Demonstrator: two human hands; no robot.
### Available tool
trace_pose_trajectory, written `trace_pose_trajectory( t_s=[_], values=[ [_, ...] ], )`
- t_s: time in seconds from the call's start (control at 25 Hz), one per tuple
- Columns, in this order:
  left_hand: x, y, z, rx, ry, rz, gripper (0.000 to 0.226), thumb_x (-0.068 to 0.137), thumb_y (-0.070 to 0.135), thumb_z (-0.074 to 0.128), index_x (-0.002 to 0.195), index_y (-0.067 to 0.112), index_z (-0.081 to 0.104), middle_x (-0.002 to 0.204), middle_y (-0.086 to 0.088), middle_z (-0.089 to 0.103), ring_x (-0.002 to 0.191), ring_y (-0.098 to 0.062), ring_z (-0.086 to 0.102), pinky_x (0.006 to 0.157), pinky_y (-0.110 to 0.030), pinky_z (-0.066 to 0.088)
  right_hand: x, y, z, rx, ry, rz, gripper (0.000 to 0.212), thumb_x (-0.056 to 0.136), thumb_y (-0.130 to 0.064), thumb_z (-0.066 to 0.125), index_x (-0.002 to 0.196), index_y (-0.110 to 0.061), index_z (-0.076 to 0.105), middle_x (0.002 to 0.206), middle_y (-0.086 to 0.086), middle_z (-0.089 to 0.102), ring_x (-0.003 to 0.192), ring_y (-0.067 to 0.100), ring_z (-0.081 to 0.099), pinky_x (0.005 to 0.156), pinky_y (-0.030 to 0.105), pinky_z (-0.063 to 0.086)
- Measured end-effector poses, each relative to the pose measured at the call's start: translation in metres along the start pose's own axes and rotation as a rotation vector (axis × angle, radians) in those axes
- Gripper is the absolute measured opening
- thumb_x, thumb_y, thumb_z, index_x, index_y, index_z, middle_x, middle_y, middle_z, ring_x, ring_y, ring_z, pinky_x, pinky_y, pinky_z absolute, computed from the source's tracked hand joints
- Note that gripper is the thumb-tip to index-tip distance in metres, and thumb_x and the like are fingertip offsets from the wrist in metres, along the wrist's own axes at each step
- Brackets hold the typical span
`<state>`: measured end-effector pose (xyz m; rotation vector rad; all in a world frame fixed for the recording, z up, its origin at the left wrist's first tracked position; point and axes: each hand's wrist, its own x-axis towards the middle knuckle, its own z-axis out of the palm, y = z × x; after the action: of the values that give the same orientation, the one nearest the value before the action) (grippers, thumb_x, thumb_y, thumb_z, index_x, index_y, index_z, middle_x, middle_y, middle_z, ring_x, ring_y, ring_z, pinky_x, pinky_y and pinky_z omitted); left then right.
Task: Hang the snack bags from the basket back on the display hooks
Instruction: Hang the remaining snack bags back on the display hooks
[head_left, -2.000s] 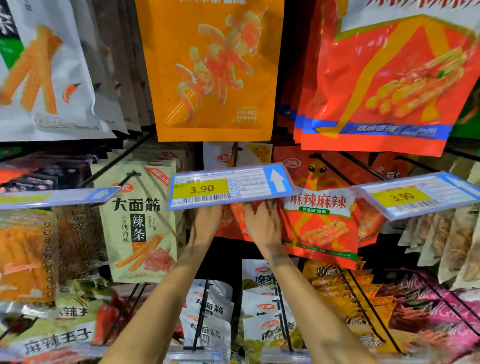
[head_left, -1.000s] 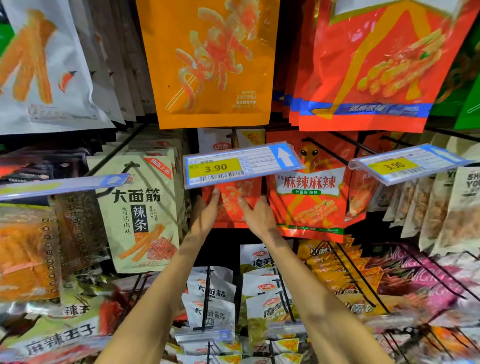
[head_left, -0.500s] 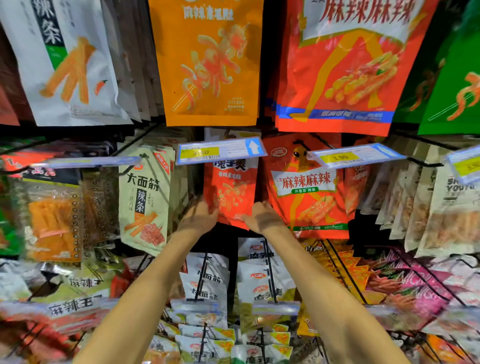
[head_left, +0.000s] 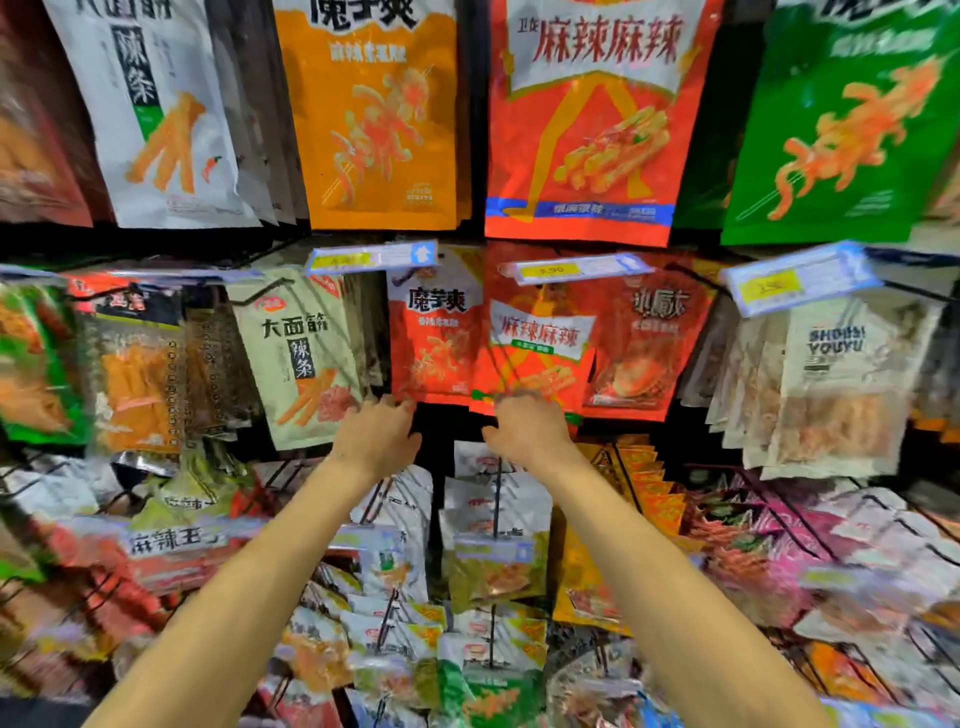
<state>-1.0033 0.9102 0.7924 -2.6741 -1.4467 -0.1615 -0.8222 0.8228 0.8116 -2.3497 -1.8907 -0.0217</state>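
A small red-orange snack bag hangs from a hook under the blue-framed price tag. To its right hangs a red bag with white lettering. My left hand is just below the red-orange bag's lower edge, fingers loosely curled and holding nothing. Under the red bag's bottom edge is my right hand, also curled and empty. Whether the fingertips touch the bags is blurred. The basket is out of view.
Large orange, red and green bags hang in the row above. A pale green bag hangs left of my hands and clear packs to the right. Wire hooks with small packets jut out below my forearms.
Both hands have come down from behind the price tag to below the bags and let go of the red-orange bag, which now hangs free. My view has pulled back and tilted up.
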Motion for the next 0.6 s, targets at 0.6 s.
trace_pose_trajectory(
  t_s=[0.6],
  values=[
    [-0.004, 0.082, -0.033, 0.105, 0.072, 0.01, 0.047, 0.097, 0.041, 0.046, 0.136, 0.015, 0.046, 0.131, -0.012, 0.053, 0.127, -0.035, 0.042, 0.097, -0.046, 0.04, -0.061, 0.097, -0.034, -0.028, 0.089, 0.172, 0.049, 0.098, -0.039, 0.046, 0.134, -0.006, 0.045, 0.13, 0.016, 0.05, 0.122, 0.038, 0.046, 0.095, 0.046, 0.042]
  ],
)
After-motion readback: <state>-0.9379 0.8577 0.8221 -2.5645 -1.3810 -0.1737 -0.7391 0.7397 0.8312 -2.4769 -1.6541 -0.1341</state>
